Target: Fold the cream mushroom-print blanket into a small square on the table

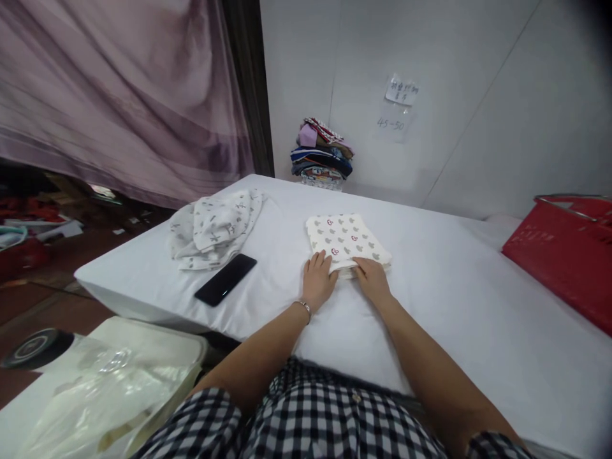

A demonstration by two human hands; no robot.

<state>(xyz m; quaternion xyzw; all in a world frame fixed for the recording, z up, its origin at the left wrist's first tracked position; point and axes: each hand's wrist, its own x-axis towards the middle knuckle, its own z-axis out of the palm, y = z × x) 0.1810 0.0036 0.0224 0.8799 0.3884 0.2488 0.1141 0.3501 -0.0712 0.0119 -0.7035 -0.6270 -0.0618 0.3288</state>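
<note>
A folded cream cloth [345, 237] with grey and red prints lies in a neat square on the white-covered table [430, 280]. My left hand [318, 277], with a bracelet at the wrist, is at its near left corner, fingers on top and thumb at the front edge. At the near edge, further right, my right hand [373, 277] grips the cloth with fingers over the fold; the thumb is on the front side. Left of them lie a crumpled white cloth [215, 226] with small prints and a black phone [225, 279].
Folded fabrics [321, 156] are stacked at the table's far edge by the wall. A red basket [564, 248] stands at the right. Lower left, a white surface [138, 331] holds plastic bags and a roll of tape [38, 349]. A pink curtain [143, 95] hangs at the left.
</note>
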